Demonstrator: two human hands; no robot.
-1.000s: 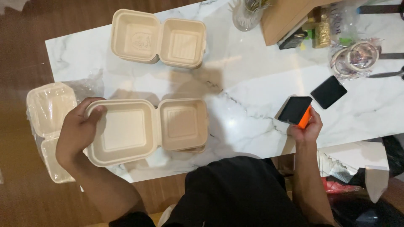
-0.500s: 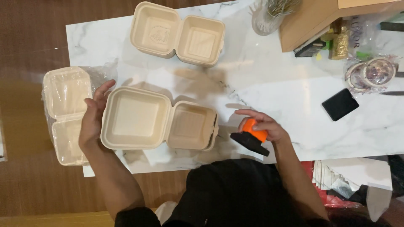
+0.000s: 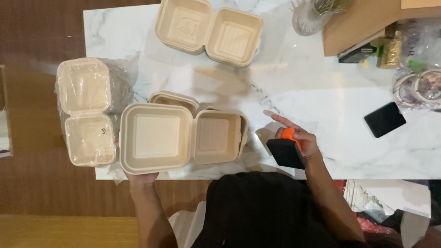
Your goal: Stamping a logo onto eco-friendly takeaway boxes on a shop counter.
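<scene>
My left hand point(image 3: 140, 177) grips the near edge of an open beige clamshell food box point(image 3: 156, 137), lifted a little above another open box point(image 3: 177, 98) of the same kind that lies under it on the white marble table point(image 3: 321, 138). Only the fingers and wrist of that hand show below the box. My right hand point(image 3: 298, 140) holds a black pad with an orange handle point(image 3: 285, 151) near the table's front edge, index finger stretched out.
A third open beige box point(image 3: 209, 30) lies at the table's far side. A stack of boxes in clear plastic wrap point(image 3: 87, 110) overhangs the left end. A black square pad point(image 3: 385, 119), tape rolls point(image 3: 420, 87), a glass vase point(image 3: 314, 16) and a cardboard box point(image 3: 363, 23) sit at right.
My left hand has shifted from the box's left side to its near edge and raised the top box off one beneath. My right hand brought the orange-handled pad from the right toward the boxes.
</scene>
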